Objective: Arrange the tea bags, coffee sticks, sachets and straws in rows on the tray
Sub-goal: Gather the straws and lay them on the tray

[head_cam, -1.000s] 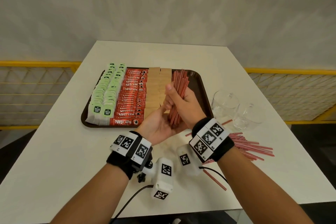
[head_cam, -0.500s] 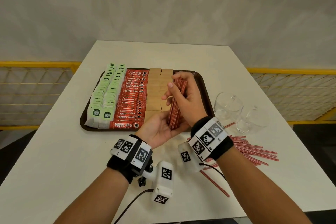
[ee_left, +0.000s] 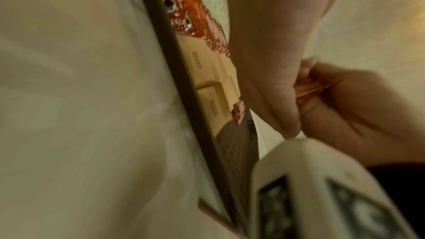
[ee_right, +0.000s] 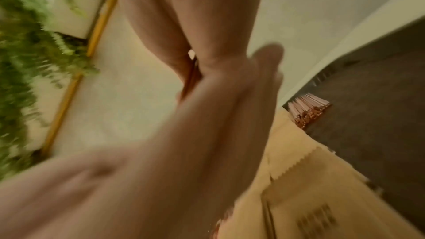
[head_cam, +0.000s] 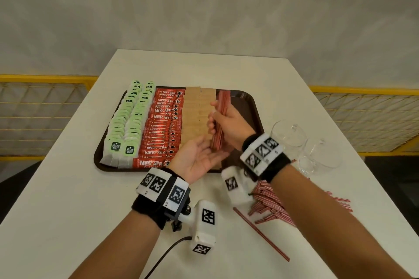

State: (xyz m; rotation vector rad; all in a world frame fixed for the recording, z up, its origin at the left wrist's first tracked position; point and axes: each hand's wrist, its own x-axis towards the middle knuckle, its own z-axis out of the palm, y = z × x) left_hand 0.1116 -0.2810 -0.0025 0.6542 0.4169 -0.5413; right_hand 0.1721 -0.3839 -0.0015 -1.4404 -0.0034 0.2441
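Landmark: the brown tray (head_cam: 255, 106) on the white tabletop (head_cam: 68, 199); every place below is given against it.
Tea bags: green-labelled tea bags (head_cam: 127, 124) fill the tray's left side in two overlapping rows.
Coffee sticks: red Nescafé coffee sticks (head_cam: 162, 124) lie in a stack just right of the tea bags.
Sachets: tan paper sachets (head_cam: 195, 115) form two rows right of the coffee, touching it.
Left hand: the left hand (head_cam: 198, 157) hovers over the tray's near edge, palm up and fingers spread loose, holding nothing, under the bundle's lower end.
Straw bundle: a bundle of red-and-white straws (head_cam: 221, 120) stands tilted over the tray's bare right strip, just beside the sachets.
Right hand: the right hand (head_cam: 229, 123) has fingers and thumb wrapped around the bundle's middle.
Loose straws: more loose straws (head_cam: 274, 206) lie scattered on the tabletop off the tray's near right corner.
Glass cups: two clear glass cups (head_cam: 288, 136) stand right of the tray.
Handling: the straws look light, thin and smooth, so a loose grip would likely let them slide apart or fan out; a hold round the middle, with the open palm squaring the ends, probably keeps them together.
Risk: the neat sachet row beside them could be nudged.
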